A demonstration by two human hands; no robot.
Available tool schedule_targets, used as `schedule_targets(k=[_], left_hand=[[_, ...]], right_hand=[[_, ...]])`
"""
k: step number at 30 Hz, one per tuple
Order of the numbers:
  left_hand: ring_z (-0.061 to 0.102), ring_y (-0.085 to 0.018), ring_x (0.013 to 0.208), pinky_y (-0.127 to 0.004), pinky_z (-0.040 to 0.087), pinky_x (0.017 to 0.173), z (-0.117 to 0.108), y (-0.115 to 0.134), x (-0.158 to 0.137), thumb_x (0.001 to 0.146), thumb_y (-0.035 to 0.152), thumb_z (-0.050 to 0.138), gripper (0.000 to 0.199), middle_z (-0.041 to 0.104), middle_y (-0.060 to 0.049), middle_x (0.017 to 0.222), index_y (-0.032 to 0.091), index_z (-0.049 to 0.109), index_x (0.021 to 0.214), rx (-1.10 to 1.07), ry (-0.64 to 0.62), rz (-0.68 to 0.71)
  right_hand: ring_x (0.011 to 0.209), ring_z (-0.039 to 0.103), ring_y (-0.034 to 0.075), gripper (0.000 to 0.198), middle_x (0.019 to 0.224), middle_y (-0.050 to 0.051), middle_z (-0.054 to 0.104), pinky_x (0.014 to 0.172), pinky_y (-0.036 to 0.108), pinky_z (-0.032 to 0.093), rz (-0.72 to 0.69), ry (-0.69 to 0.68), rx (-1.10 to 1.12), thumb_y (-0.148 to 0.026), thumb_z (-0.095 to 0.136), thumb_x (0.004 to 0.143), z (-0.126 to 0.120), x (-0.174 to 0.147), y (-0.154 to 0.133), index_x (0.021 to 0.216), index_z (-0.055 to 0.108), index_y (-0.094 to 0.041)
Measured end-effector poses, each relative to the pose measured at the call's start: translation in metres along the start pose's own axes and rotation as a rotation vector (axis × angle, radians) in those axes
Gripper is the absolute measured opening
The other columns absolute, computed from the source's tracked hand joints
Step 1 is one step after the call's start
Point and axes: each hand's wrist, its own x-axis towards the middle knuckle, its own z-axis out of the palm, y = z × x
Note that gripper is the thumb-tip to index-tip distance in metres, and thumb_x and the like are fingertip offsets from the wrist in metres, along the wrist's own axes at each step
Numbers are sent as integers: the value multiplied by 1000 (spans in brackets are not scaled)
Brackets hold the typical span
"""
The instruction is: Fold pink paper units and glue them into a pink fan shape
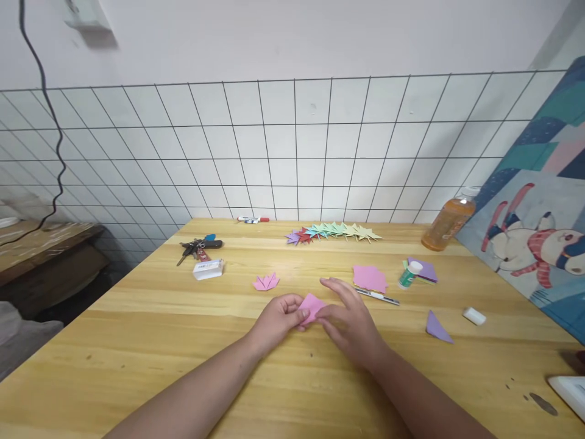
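Observation:
A small square of pink origami paper (311, 306) is held just above the wooden table, near its middle. My left hand (281, 317) pinches its left side between thumb and fingers. At the right edge of the paper, my right hand (350, 320) has its thumb and a fingertip closed on it, while another finger stretches out above. Beyond my left hand lies a folded pink paper piece (266, 281) with several points. A stack of pink paper sheets (369, 278) rests past my right hand, with a slim pen-like tool (377, 296) along its near edge.
A multicoloured folded-paper chain (336, 231) lies at the back, right of a marker (253, 220). Keys (200, 246) and a small white box (208, 269) are left. To the right are a glue stick (410, 274), purple paper (437, 327), an eraser (474, 316) and a bottle (448, 222).

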Motion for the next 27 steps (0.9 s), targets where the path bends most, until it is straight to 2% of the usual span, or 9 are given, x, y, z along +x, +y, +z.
schedule_targets(k=[2, 5, 8, 12, 17, 19, 22, 23, 27], left_hand=[[57, -11, 59, -22, 44, 59, 2, -1, 0, 66, 35, 67, 29, 64, -5, 73, 12, 61, 83, 50, 0, -3], [57, -12, 60, -23, 45, 60, 5, -2, 0, 67, 36, 65, 29, 66, -6, 76, 13, 61, 85, 95, 1, 11], [58, -13, 62, -23, 45, 59, 7, 0, -2, 73, 42, 58, 32, 65, -7, 77, 13, 61, 87, 136, 17, 35], [60, -15, 68, -24, 45, 61, 8, 4, -3, 71, 43, 60, 37, 65, -8, 81, 13, 60, 93, 123, -16, 48], [57, -12, 62, -23, 44, 60, 9, -1, 0, 69, 39, 63, 33, 64, -6, 72, 12, 61, 87, 156, 31, 46], [57, -12, 61, -23, 44, 60, 8, -4, 0, 70, 39, 62, 31, 64, -5, 71, 12, 61, 86, 185, 49, 60], [57, -12, 60, -22, 45, 59, 8, -5, 0, 70, 38, 62, 28, 64, -4, 69, 14, 62, 83, 238, 59, 68], [57, -12, 60, -22, 45, 59, 9, -5, 0, 70, 38, 62, 26, 64, -4, 68, 14, 62, 80, 257, 60, 71], [57, -12, 60, -22, 46, 59, 10, -3, -1, 72, 38, 59, 24, 64, -4, 69, 14, 62, 76, 307, 56, 94]], right_hand=[[115, 44, 23, 10, 127, 6, 47, 95, 44, 35, 169, -2, 152, -19, 54, 75, 4, 0, 4, 78, 64, -22], [91, 59, 18, 8, 101, 8, 63, 82, 35, 46, 433, -33, 432, -24, 54, 76, 11, 1, 7, 77, 60, -20], [69, 60, 15, 12, 76, 3, 65, 66, 28, 49, 571, -62, 602, -31, 55, 75, 15, 3, 7, 73, 58, -19], [64, 58, 14, 15, 70, 2, 63, 61, 26, 48, 606, -47, 633, -33, 57, 73, 15, 4, 5, 70, 57, -18], [69, 59, 15, 11, 74, 3, 63, 63, 26, 49, 589, -53, 678, -29, 55, 74, 15, 4, 2, 71, 56, -18], [74, 60, 15, 15, 79, 3, 63, 63, 25, 50, 575, -37, 684, -28, 55, 73, 17, 3, 1, 85, 56, -19], [76, 61, 16, 42, 87, 3, 63, 63, 26, 50, 577, -41, 692, -27, 59, 70, 19, 0, 3, 110, 48, -21], [75, 61, 16, 40, 86, 3, 64, 63, 26, 50, 578, -62, 681, -27, 59, 71, 20, -1, 4, 109, 50, -21], [68, 59, 15, 15, 73, 2, 65, 62, 25, 48, 579, -105, 582, -32, 55, 74, 22, -2, 7, 77, 63, -19]])
